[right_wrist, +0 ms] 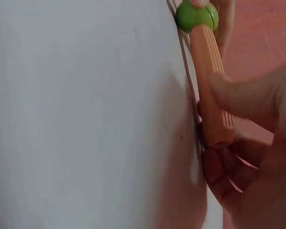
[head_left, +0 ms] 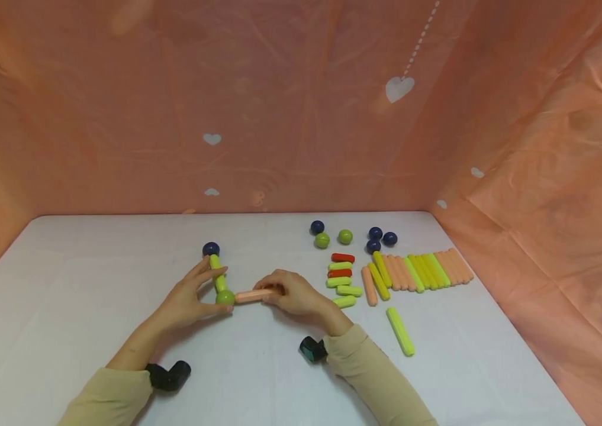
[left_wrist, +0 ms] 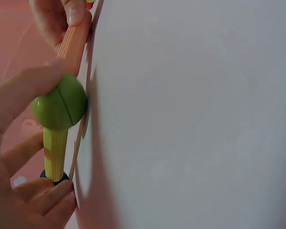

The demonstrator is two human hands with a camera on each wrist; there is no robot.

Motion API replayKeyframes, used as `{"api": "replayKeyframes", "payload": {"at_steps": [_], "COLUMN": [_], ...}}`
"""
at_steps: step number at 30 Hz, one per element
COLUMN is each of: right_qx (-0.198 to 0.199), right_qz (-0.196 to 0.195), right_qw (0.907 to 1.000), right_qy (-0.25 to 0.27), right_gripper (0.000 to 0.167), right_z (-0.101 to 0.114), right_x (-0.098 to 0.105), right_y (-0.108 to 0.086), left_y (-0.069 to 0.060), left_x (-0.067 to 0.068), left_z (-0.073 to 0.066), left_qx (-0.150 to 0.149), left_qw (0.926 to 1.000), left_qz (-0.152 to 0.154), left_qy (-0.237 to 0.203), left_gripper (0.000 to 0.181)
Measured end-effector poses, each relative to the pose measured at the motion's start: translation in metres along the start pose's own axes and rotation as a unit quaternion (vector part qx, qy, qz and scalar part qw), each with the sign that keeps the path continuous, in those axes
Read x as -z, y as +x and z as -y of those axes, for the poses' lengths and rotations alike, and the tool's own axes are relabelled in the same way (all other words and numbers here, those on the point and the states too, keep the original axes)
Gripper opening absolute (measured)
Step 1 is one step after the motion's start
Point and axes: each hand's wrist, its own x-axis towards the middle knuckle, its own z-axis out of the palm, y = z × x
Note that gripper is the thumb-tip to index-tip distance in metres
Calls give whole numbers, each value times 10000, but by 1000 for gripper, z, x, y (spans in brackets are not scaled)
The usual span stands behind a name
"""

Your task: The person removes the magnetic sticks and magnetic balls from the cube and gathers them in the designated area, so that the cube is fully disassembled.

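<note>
My left hand [head_left: 190, 297] holds a small built piece: a yellow-green rod [head_left: 218, 275] with a dark blue ball [head_left: 211, 249] at its far end and a green ball [head_left: 225, 297] at its near end. In the left wrist view the thumb presses on the green ball [left_wrist: 62, 104], and the other fingers lie along the rod [left_wrist: 55, 152]. My right hand [head_left: 292, 293] pinches an orange rod [head_left: 250, 296] between thumb and fingers. The far tip of that orange rod [right_wrist: 209, 71] meets the green ball [right_wrist: 196, 17] in the right wrist view; how deep it sits cannot be seen.
Right of my hands lie short red and green rods [head_left: 340, 273], then a row of long orange, yellow and green rods [head_left: 423, 272]. One green rod [head_left: 399, 331] lies apart nearer me. Loose blue balls [head_left: 390, 239] and green balls [head_left: 345, 236] rest toward the table's back.
</note>
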Motion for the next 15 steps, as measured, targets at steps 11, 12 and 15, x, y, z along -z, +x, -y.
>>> {"api": "replayKeyframes", "payload": {"at_steps": [11,12,15], "right_qx": [610,599,532], "right_qz": [-58,-73,-23], "right_qw": [9980,9980,9986], "right_qy": [-153,-162,-2], "right_gripper": [25,24,23], "right_z": [5,4,4], "right_x": [-7,-8,-6], "right_y": [10,9,6], "left_y": [-2,-2,-1], "left_x": [2,1,2], "left_z": [4,4,5], "left_qx": [-551,-577,-520], "left_qw": [9978,9977,9981], "left_qz": [-248,-238,-229], "left_qy": [-272,-262,-245], "left_gripper": [30,30,28]}}
